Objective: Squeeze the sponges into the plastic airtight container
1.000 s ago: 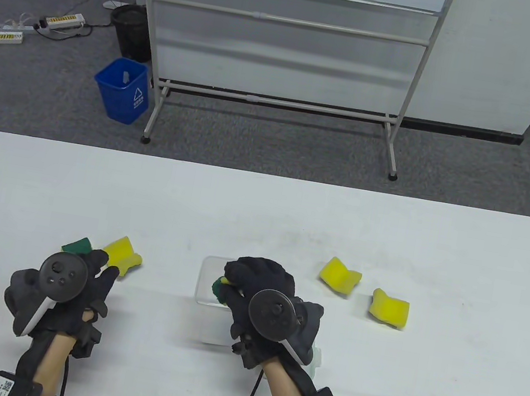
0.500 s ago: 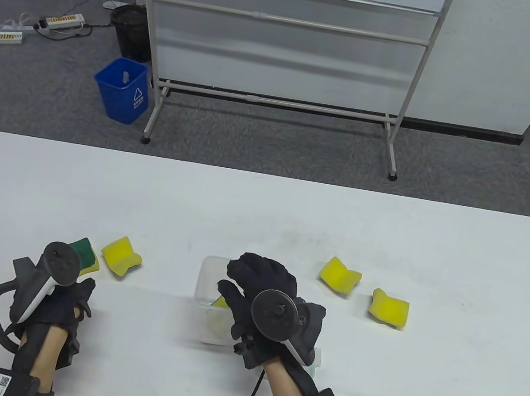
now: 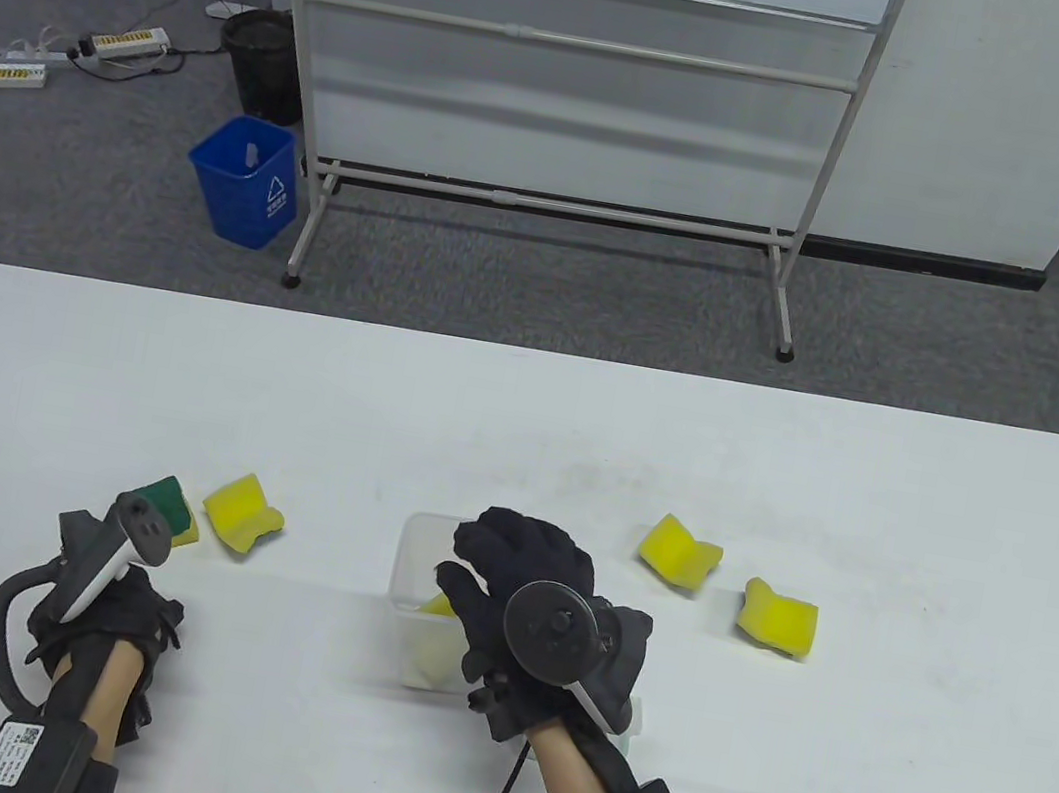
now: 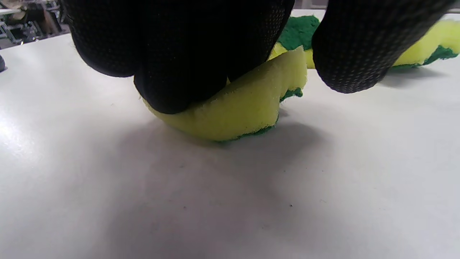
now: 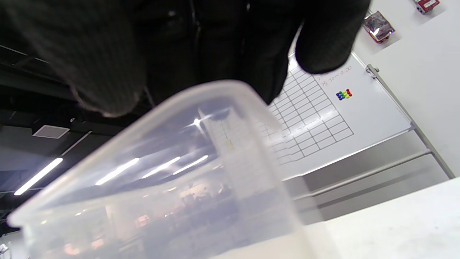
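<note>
A clear plastic container stands at the table's front middle, with a yellow sponge inside it. My right hand lies spread over its opening and holds nothing; in the right wrist view the fingers hang just above the container's rim. My left hand grips a yellow sponge with a green top at the front left. In the left wrist view my fingers press that sponge down against the table, and the thumb is beside it.
A second yellow sponge lies just right of the gripped one and also shows in the left wrist view. Two more yellow sponges lie right of the container. A whiteboard stand and a blue bin are on the floor beyond the table.
My right hand let go of its green-and-yellow sponge, which now lies in the container. My left hand turned, drew back and took hold of the green-topped sponge.
</note>
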{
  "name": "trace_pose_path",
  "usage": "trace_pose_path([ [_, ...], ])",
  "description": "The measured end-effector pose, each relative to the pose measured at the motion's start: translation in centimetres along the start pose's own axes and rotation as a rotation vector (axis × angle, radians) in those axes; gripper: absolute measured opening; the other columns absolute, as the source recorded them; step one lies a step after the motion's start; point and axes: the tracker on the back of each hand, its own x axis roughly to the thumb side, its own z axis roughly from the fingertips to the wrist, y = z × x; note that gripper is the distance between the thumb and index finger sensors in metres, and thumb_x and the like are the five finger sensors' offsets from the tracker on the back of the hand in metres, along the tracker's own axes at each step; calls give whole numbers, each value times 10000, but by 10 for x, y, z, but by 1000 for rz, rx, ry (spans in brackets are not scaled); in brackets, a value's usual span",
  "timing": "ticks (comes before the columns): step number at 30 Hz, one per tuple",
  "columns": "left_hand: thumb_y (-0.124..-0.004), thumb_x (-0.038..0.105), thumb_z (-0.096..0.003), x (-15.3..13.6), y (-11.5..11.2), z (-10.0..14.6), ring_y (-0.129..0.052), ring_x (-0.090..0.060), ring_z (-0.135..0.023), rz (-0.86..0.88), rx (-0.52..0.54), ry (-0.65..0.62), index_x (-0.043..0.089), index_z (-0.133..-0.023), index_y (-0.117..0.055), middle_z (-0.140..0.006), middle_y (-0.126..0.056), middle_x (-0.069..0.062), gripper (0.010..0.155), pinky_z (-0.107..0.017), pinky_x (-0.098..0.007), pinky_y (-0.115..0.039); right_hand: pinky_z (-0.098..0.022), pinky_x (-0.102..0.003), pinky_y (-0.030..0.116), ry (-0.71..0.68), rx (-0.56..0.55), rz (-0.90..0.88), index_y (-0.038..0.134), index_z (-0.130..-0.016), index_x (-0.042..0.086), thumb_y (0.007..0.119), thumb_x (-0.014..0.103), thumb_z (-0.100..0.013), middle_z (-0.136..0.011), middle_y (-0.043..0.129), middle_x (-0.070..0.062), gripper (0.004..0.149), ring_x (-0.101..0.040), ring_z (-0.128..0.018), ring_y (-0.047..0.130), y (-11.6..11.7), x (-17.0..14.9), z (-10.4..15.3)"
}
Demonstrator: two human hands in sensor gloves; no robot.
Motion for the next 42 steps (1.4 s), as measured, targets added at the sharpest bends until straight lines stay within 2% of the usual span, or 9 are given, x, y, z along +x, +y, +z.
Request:
trace_pose_path([
  [9, -849, 419, -447, 7, -4, -3, -1040, -275, -630, -73, 103, 29, 168, -847, -819, -767, -981, -106, 473, -542, -465, -865, -661, -550, 695, 8, -4, -6, 971, -810, 239, 910, 500, -383, -929, 931, -41, 504, -307, -851, 902, -2, -1, 0],
  [13, -851, 399, -447, 6, -2, -3, -1047, -262, -606, -65, 119, 45, 173, -829, -833, -741, -996, -94, 444, -530, -456, -871, -662, -550, 694, 14, -9, -16, 972, -809, 238, 909, 500, -385, -931, 929, -38, 502, -309, -851, 901, -3, -2, 0],
  [18, -853, 399, -444, -1, 10, 9, -1051, -255, -606, 19, 149, 35, 181, -820, -842, -739, -1009, -78, 435, -531, -452, -873, -661, -552, 693, 18, -22, -31, 972, -810, 237, 911, 498, -384, -930, 930, -43, 503, -308, -851, 902, -7, -3, 0],
  [22, -853, 400, -442, -3, 29, 29, -1055, -253, -597, 118, 229, -24, 181, -816, -844, -730, -1015, -77, 434, -525, -449, -878, -661, -549, 695, 21, -38, -46, 965, -817, 237, 910, 499, -385, -932, 927, -38, 509, -310, -848, 903, -10, -2, -1],
  [25, -850, 404, -440, 0, 46, 51, -1060, -248, -590, 240, 356, -121, 181, -815, -842, -726, -1017, -75, 437, -518, -445, -883, -661, -548, 695, 22, -46, -63, 959, -826, 237, 910, 499, -386, -936, 923, -45, 515, -307, -849, 903, -14, -1, -1],
  [28, -847, 399, -437, 11, 61, 72, -1062, -252, -589, 422, 497, -305, 178, -814, -842, -726, -1018, -78, 437, -514, -452, -885, -657, -545, 701, 24, -58, -86, 942, -848, 240, 907, 504, -386, -937, 922, -50, 533, -310, -844, 906, -18, -1, -1],
  [35, -841, 405, -441, 43, 95, 109, -1060, -242, -601, 730, 628, -628, 189, -822, -833, -740, -1011, -65, 438, -520, -450, -888, -646, -535, 714, 33, -74, -189, 835, -955, 239, 896, 522, -392, -934, 922, -59, 634, -308, -823, 921, -26, 5, 1],
  [38, -830, 413, -452, 59, 105, 131, -1053, -232, -616, 893, 609, -768, 198, -830, -821, -752, -1003, -54, 436, -529, -446, -885, -638, -530, 720, 65, -75, -277, 670, -1050, 176, 852, 571, -402, -951, 893, -76, 781, -313, -819, 918, -27, 8, 3],
  [42, -824, 420, -459, 88, 104, 156, -1053, -224, -622, 1044, 517, -952, 204, -837, -813, -760, -998, -47, 435, -532, -441, -886, -633, -537, 717, 114, -12, -451, 629, -1063, 144, 813, 622, -403, -967, 873, -107, 836, -341, -821, 910, -24, 10, 5],
])
